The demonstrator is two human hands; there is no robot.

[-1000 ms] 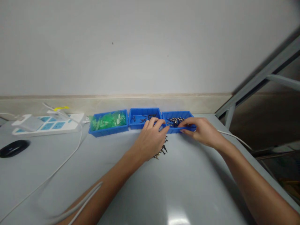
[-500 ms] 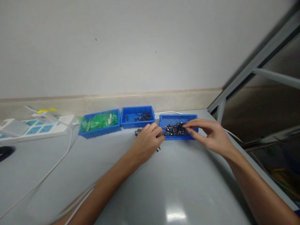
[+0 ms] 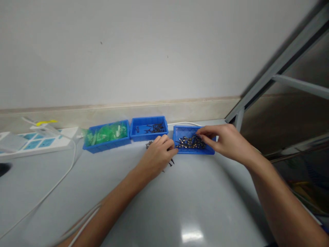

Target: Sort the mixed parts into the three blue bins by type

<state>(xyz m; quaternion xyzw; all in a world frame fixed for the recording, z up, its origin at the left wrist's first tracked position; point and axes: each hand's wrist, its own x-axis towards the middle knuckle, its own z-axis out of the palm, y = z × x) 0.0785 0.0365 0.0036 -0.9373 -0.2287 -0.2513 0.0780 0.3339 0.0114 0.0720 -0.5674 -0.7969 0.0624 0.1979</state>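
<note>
My right hand [image 3: 226, 140] reaches over the right end of a blue bin [image 3: 183, 130], thumb and fingertips pinched together at the heap of dark screws [image 3: 191, 141] inside. What sits between those fingertips is too small to make out. At the bin's left edge, my left hand [image 3: 160, 154] is curled low over the table, fingers closed. Loose screws [image 3: 170, 164] stick out below it, and more show just behind its knuckles. The hand covers most of this pile and whatever its fingers hold.
A second blue bin [image 3: 136, 135] with dark screws stands behind my left hand. Left of it, another blue bin [image 3: 97, 148] holds green plastic bags [image 3: 106, 134]. A white power strip [image 3: 51, 144] with a cable lies far left. A metal frame [image 3: 257, 85] rises at right.
My right hand has shifted slightly left and up over the screws in the bin. My left hand stays at the pile by the bin's edge. The view has turned a little.
</note>
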